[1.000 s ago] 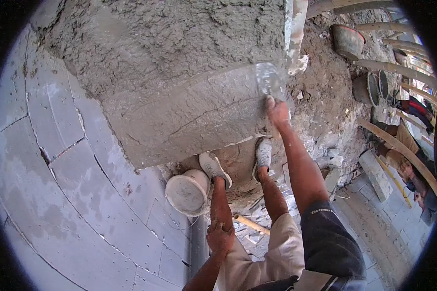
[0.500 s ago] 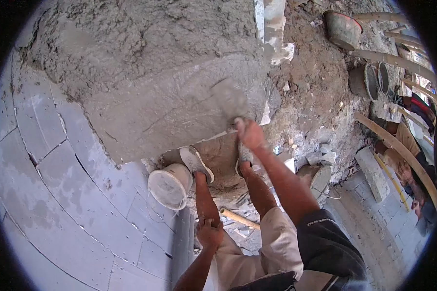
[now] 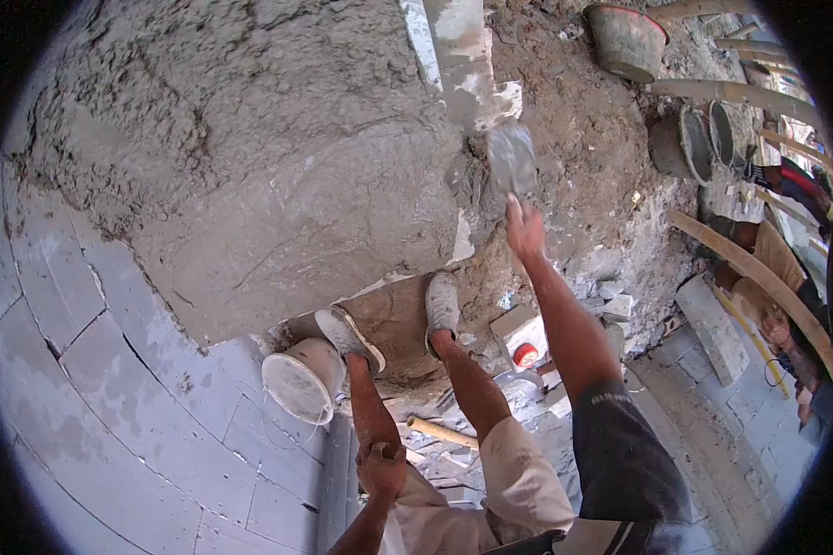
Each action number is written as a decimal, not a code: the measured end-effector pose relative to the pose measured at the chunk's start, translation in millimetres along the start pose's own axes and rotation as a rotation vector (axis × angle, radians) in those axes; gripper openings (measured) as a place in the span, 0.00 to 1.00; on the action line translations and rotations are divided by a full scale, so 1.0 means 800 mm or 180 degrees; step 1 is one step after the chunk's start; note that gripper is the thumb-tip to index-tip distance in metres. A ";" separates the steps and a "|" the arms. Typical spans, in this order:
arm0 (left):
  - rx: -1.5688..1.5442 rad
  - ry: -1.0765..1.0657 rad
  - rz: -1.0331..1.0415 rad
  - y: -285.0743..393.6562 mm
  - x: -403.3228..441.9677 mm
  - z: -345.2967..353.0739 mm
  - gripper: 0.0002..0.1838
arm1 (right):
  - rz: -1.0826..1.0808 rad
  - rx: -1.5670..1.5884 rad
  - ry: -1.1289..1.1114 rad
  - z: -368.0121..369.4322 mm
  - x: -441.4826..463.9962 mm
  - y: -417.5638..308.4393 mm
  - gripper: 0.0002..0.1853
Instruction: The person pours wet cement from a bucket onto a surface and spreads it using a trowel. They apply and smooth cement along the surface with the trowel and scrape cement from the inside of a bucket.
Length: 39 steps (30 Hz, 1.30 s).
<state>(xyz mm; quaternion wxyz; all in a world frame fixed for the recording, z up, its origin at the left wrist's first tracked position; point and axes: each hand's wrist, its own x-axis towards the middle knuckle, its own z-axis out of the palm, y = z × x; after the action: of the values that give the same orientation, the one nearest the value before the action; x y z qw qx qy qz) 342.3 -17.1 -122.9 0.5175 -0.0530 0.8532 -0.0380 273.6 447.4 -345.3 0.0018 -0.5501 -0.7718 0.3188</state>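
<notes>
My right hand (image 3: 526, 231) is closed round the handle of a trowel (image 3: 512, 162). The flat metal blade points away from me, just past the right edge of a slab of wet grey mortar (image 3: 315, 199), over rubble and dirt. Near me the mortar is smoothed; farther off it stays rough and lumpy. My left hand (image 3: 381, 470) is wrapped over my left knee, fingers curled, with no tool showing. Both my shoes stand in a dirt gap below the mortar's near edge, beside a whitish bucket (image 3: 298, 384).
Grey block wall (image 3: 148, 370) lies along the left. On the right are rubbly ground (image 3: 583, 185), a dark tub (image 3: 625, 44), more buckets (image 3: 680, 146) and wooden poles (image 3: 759, 287). Another person (image 3: 777, 319) is at the far right. A red round object (image 3: 525, 355) lies near my right leg.
My right hand has carried the trowel right and away from me, off the smoothed mortar. My view has shifted slightly, and a red object now shows by my leg. My left hand stays on the knee.
</notes>
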 end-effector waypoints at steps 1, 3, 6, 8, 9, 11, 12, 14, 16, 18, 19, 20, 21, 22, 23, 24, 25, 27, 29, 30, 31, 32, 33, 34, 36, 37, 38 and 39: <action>-0.0015 0.0038 0.0114 -0.006 -0.001 0.004 0.23 | -0.0126 0.0352 0.0113 0.025 0.019 -0.006 0.26; 0.0026 0.0135 0.0228 -0.003 0.007 0.004 0.23 | -0.0069 0.0782 -0.0212 0.065 0.049 -0.019 0.26; 0.0006 0.0056 0.0116 0.001 0.005 0.002 0.23 | 0.0467 0.1368 -0.0616 0.106 0.052 -0.027 0.25; 0.0075 0.0124 0.0195 -0.001 0.006 0.002 0.23 | 0.0243 0.1329 -0.0638 0.103 0.045 -0.027 0.25; 0.0088 0.0181 0.0292 0.001 0.006 0.003 0.23 | -0.0026 0.1249 -0.0650 0.099 0.043 -0.030 0.25; 0.0171 0.0118 0.0175 0.013 0.006 -0.003 0.23 | -0.0103 0.1039 -0.0604 0.093 0.035 -0.035 0.25; 0.0237 0.0043 0.0057 0.019 0.004 -0.007 0.22 | -0.0188 0.0814 -0.0561 0.091 0.034 -0.039 0.25; 0.0269 0.0136 0.0101 0.015 0.005 -0.001 0.23 | 0.0080 0.1112 -0.0982 0.072 0.037 -0.044 0.26; 0.0309 0.0200 0.0159 0.010 0.001 0.000 0.23 | 0.0371 0.1386 -0.1394 0.050 0.035 -0.042 0.26; 0.0399 0.0178 0.0184 0.018 0.001 -0.005 0.23 | 0.0698 0.1282 -0.2067 0.032 0.034 -0.042 0.26; 0.0384 0.0174 0.0174 0.021 0.002 -0.009 0.23 | 0.0690 0.1269 -0.2078 0.023 0.026 -0.048 0.26; 0.0418 0.0051 0.0131 0.025 0.005 -0.014 0.24 | 0.0897 0.1624 -0.2055 0.013 0.012 -0.052 0.26; 0.0453 -0.0081 0.0081 0.023 0.004 -0.014 0.24 | 0.1112 0.1974 -0.2030 0.002 -0.003 -0.055 0.26; 0.0441 -0.0103 0.0063 0.013 0.004 -0.008 0.24 | 0.1122 0.1951 -0.2051 -0.011 -0.016 -0.060 0.26; 0.0405 -0.0017 0.0222 0.001 0.008 0.000 0.25 | 0.1293 0.1940 -0.2048 -0.025 -0.027 -0.066 0.25; 0.0366 0.0079 0.0393 -0.002 0.010 0.000 0.25 | 0.1453 0.1932 -0.2032 -0.035 -0.038 -0.070 0.23; 0.0343 0.0082 0.0404 -0.004 0.010 0.000 0.25 | 0.1434 0.1917 -0.2025 -0.040 -0.053 -0.070 0.23; 0.0382 0.0010 0.0235 0.004 0.008 -0.008 0.25 | 0.0401 0.0946 -0.1127 -0.045 -0.096 -0.060 0.20; 0.0459 0.0023 0.0265 -0.002 0.009 -0.004 0.25 | -0.0321 0.0595 -0.0363 -0.048 -0.145 -0.061 0.20; 0.0574 0.0052 0.0284 -0.007 0.010 -0.003 0.25 | -0.0344 0.0583 -0.0366 -0.040 -0.166 -0.054 0.20; 0.0555 0.0054 0.0283 -0.003 0.011 -0.011 0.25 | -0.0444 0.0250 -0.0268 -0.025 -0.187 -0.043 0.21; 0.0479 -0.0085 0.0019 0.008 0.009 -0.025 0.25 | -0.0541 -0.0081 -0.0169 -0.019 -0.197 -0.047 0.22; 0.0411 -0.0235 -0.0249 0.010 0.007 -0.032 0.25 | -0.0545 -0.0092 -0.0177 -0.012 -0.203 -0.049 0.22; 0.0418 -0.0255 -0.0251 -0.006 0.005 -0.028 0.25 | -0.0315 -0.0175 -0.0268 -0.005 -0.211 -0.051 0.22; 0.0061 0.0038 0.0415 -0.036 0.020 -0.018 0.23 | -0.0396 -0.0304 0.0224 0.011 -0.224 -0.064 0.22; 0.0077 0.0030 0.0424 -0.049 0.023 -0.014 0.23 | -0.0378 -0.0306 0.0231 0.015 -0.231 -0.066 0.22; 0.0066 0.0133 0.0521 -0.059 0.023 -0.011 0.23 | -0.0032 0.0306 0.0402 0.014 -0.235 -0.073 0.24; 0.0040 0.0237 0.0639 -0.061 0.024 -0.012 0.22 | 0.0298 0.0912 0.0594 0.013 -0.234 -0.077 0.25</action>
<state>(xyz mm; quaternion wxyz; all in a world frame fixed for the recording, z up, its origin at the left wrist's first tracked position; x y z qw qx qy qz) 327.2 -67.8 -129.4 0.4870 0.0375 0.8726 0.0067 291.6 271.3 -257.9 0.1370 -0.6067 -0.6886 0.3728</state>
